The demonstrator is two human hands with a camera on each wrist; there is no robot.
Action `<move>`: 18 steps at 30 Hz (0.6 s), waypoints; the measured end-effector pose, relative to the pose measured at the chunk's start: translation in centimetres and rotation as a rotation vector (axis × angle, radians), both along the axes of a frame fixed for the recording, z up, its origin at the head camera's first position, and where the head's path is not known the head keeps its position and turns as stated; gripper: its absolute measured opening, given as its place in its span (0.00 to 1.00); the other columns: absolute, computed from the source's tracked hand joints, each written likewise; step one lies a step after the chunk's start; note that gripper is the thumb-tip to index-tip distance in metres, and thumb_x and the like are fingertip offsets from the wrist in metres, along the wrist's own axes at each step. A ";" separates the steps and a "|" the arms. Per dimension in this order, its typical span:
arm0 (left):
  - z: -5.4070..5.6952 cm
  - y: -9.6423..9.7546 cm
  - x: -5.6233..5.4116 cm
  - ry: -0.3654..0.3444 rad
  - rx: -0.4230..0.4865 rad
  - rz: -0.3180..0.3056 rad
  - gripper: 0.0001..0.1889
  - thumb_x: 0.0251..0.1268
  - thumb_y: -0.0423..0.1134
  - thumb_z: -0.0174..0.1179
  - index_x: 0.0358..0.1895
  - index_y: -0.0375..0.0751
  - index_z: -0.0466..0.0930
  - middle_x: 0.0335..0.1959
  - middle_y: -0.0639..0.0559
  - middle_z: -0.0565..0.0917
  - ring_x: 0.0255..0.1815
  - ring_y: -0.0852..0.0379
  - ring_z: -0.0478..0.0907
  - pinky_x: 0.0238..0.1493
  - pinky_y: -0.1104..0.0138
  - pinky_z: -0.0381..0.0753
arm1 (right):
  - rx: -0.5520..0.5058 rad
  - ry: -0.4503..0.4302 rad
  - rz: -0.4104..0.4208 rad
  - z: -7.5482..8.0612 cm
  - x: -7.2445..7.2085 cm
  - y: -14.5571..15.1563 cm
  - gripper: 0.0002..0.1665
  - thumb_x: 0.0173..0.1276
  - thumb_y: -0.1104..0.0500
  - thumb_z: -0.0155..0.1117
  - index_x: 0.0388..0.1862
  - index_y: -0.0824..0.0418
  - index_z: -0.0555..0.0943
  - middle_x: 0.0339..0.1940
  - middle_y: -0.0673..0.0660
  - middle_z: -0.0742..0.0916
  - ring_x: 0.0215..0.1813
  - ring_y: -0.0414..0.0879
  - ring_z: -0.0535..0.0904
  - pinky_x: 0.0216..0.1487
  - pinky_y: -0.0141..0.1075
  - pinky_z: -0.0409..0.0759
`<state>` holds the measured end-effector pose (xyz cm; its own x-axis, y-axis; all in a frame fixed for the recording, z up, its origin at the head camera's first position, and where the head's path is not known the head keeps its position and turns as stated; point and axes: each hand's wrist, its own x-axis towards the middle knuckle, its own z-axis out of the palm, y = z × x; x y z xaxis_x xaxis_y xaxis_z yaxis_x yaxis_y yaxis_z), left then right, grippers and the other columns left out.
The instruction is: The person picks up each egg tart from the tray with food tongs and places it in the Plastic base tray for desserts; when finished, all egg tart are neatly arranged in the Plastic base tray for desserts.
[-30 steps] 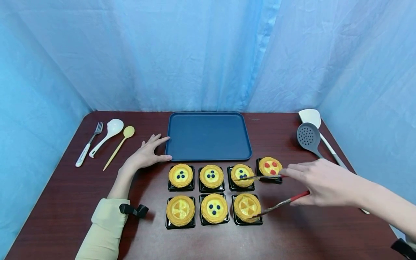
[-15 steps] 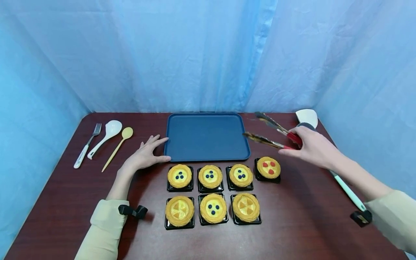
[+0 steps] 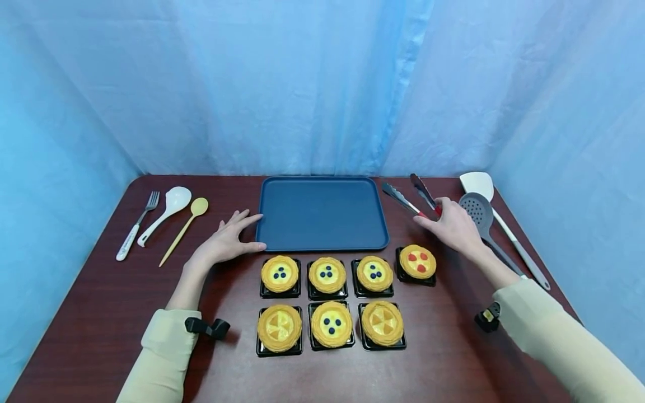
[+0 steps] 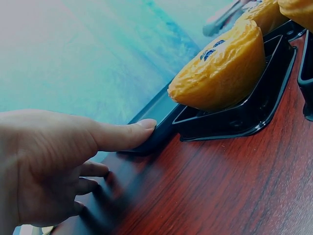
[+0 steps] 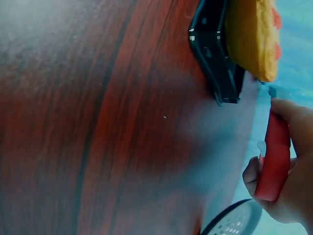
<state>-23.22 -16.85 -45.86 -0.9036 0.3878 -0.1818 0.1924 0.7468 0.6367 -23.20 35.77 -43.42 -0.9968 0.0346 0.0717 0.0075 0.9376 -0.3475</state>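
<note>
My left hand [image 3: 229, 239] spreads its fingers at the left rim of the blue tray [image 3: 322, 215]; in the left wrist view its thumb lies along the tray's edge. My right hand [image 3: 457, 226] grips metal tongs [image 3: 401, 200] by their red handles, to the right of the tray. Their arms stand apart, with nothing between the tips. In the right wrist view a red handle [image 5: 275, 159] sits between thumb and fingers. Just in front of that hand is a tart with red toppings [image 3: 417, 261] on a black base. Several other tarts [image 3: 327, 275], topped with blueberries or yellow wedges, form two rows before the tray.
On the left lie a fork [image 3: 136, 228], a white ladle [image 3: 166, 211] and a yellow spoon [image 3: 185, 229]. On the right, a grey skimmer [image 3: 478, 211] lies beside a white spatula [image 3: 509, 224]. Blue curtains [image 3: 322, 84] enclose the table's back and sides.
My right hand has carried the tongs from above the tarts up and back to the table beside the tray's right end. The left hand and the tarts have stayed put.
</note>
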 end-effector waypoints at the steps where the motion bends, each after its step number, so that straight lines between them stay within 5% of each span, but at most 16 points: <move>1: 0.0 0.1 0.0 0.000 0.000 0.000 0.44 0.70 0.51 0.67 0.83 0.44 0.55 0.86 0.33 0.44 0.87 0.32 0.32 0.81 0.32 0.28 | 0.001 -0.007 -0.001 -0.2 -0.1 0.0 0.55 0.69 0.29 0.63 0.72 0.74 0.67 0.57 0.76 0.82 0.51 0.67 0.80 0.51 0.62 0.80; 7: 0.0 0.3 0.1 0.004 0.006 0.002 0.44 0.70 0.50 0.67 0.83 0.43 0.55 0.86 0.33 0.44 0.87 0.32 0.32 0.81 0.33 0.28 | 0.013 -0.040 -0.031 -1.1 -0.5 -0.1 0.57 0.68 0.29 0.64 0.73 0.74 0.65 0.60 0.77 0.79 0.54 0.70 0.78 0.53 0.64 0.78; 14: -0.3 0.3 0.0 0.001 0.010 0.003 0.44 0.70 0.51 0.67 0.83 0.44 0.55 0.86 0.33 0.44 0.87 0.33 0.32 0.82 0.33 0.28 | 0.097 -0.050 -0.036 -1.5 -0.6 0.0 0.57 0.64 0.27 0.66 0.66 0.75 0.67 0.41 0.71 0.82 0.38 0.62 0.79 0.34 0.50 0.77; 18: -0.5 0.4 -0.1 -0.002 0.007 -0.001 0.44 0.69 0.51 0.67 0.83 0.45 0.55 0.86 0.34 0.44 0.87 0.33 0.32 0.82 0.33 0.29 | 0.183 -0.050 -0.036 -1.5 -0.6 -0.1 0.49 0.62 0.27 0.68 0.51 0.71 0.70 0.30 0.66 0.80 0.29 0.57 0.77 0.26 0.44 0.72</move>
<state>-23.36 -16.47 -46.33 -0.9028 0.3901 -0.1810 0.1920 0.7421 0.6422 -23.82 35.69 -44.87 -0.9976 0.0615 0.0302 0.0556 0.9839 -0.1697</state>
